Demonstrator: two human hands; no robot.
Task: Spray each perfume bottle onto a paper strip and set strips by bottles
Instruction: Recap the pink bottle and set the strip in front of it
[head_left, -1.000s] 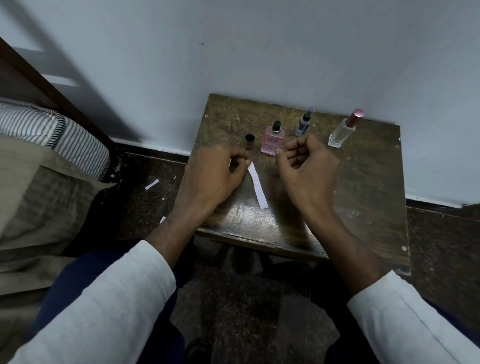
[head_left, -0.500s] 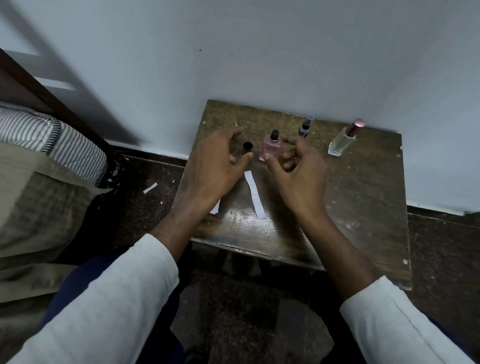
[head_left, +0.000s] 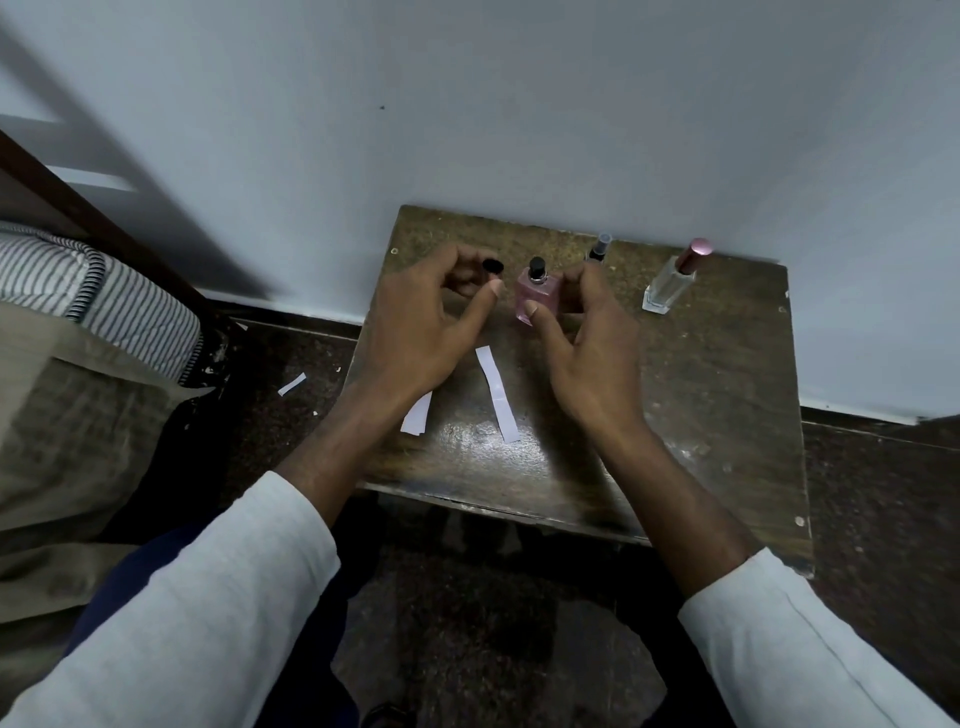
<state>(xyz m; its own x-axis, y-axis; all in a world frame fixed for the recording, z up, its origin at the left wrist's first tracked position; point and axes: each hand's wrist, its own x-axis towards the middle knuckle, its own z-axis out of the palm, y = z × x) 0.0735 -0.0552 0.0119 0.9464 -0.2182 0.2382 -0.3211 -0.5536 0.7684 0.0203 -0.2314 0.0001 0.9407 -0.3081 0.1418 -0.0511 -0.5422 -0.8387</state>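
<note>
On a small dark wooden table (head_left: 717, 395) stand several perfume bottles. My right hand (head_left: 582, 353) grips the pink bottle (head_left: 537, 296) with the black sprayer, thumb on its front and fingers at its right side. My left hand (head_left: 426, 327) curls round a small dark-capped bottle (head_left: 493, 266); only the cap shows. A slim bottle (head_left: 600, 248) peeks out behind my right fingers. A clear bottle with a rose cap (head_left: 670, 283) stands apart at the right. One white paper strip (head_left: 497, 395) lies between my hands. A second strip (head_left: 418, 413) lies partly under my left wrist.
The table backs onto a pale wall (head_left: 519, 130). A striped mattress (head_left: 93, 291) and bedding fill the left side. A paper scrap (head_left: 292, 384) lies on the dark floor left of the table. My knees are below the table's near edge.
Both hands moved away from me toward the bottles. The right hand closed on the pink bottle and the left curled round the small dark-capped one. The second strip came into sight.
</note>
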